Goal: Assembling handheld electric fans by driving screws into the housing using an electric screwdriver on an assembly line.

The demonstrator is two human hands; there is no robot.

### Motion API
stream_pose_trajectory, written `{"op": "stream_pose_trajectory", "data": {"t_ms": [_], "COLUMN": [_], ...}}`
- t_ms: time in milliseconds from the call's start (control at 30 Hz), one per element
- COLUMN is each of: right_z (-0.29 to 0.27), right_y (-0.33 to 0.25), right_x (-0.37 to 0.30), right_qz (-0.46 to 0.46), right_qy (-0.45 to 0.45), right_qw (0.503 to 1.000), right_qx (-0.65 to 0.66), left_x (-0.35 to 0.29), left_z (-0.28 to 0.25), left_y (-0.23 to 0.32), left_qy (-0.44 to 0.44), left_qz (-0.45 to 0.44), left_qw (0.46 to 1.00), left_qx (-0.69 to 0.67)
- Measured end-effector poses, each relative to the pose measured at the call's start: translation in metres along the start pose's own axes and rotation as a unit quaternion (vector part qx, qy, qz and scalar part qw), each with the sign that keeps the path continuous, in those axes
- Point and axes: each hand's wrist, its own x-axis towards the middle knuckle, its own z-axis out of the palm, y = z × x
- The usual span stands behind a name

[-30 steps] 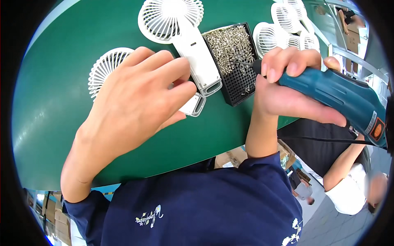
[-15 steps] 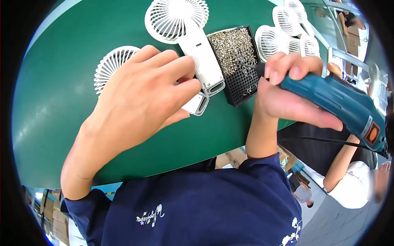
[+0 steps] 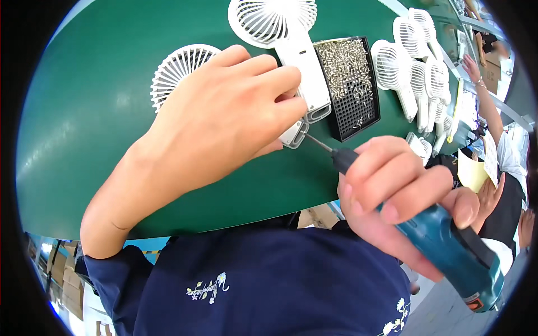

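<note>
My left hand point(image 3: 224, 120) lies over a white handheld fan point(image 3: 180, 70), fingers closed around its handle. The fan's round grille shows beyond the wrist side, and its grey-rimmed end point(image 3: 297, 137) pokes out by the fingertips; my hand hides the rest. My right hand point(image 3: 392, 187) grips a teal electric screwdriver point(image 3: 443, 246) by its body. Its thin metal bit point(image 3: 319, 141) points at the fan's grey-rimmed end, close to or touching it; I cannot tell which. Whether a screw sits on the tip is too small to see.
Another white fan point(image 3: 302, 59) lies just beyond my left hand. Beside it sits a black perforated tray point(image 3: 375, 84) of small silvery screws point(image 3: 342, 64). Several white fans point(image 3: 392, 67) are grouped at the right of the green table point(image 3: 89, 112). Another person's arm point(image 3: 487, 103) reaches in at far right.
My right hand has brought the electric screwdriver from the screw tray back toward me, its bit now at the end of the held fan. The view has shifted, showing more fans at the right.
</note>
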Motion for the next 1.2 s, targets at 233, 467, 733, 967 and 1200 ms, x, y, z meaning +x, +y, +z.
{"op": "stream_pose_trajectory", "data": {"t_ms": [233,467,733,967,1200], "right_z": [-0.008,-0.004,-0.006,-0.063,-0.072], "right_y": [0.012,0.019,0.013,0.015,0.030], "right_x": [0.000,-0.004,0.001,0.007,0.012], "right_qz": [0.026,0.024,0.016,-0.069,-0.082], "right_qy": [-0.007,0.004,0.004,0.148,0.234], "right_qw": [1.000,0.999,1.000,0.986,0.969], "right_qx": [0.013,0.024,0.019,-0.025,-0.006], "left_x": [-0.001,-0.003,-0.002,0.001,0.006], "left_z": [-0.001,0.000,0.001,0.004,0.000], "left_y": [0.000,-0.002,-0.001,0.001,0.001], "left_qy": [0.005,0.007,0.003,0.011,0.009], "left_qz": [0.004,0.007,0.002,-0.009,0.004], "left_qw": [1.000,1.000,1.000,1.000,1.000], "left_qx": [-0.005,-0.003,-0.001,-0.004,-0.003]}}
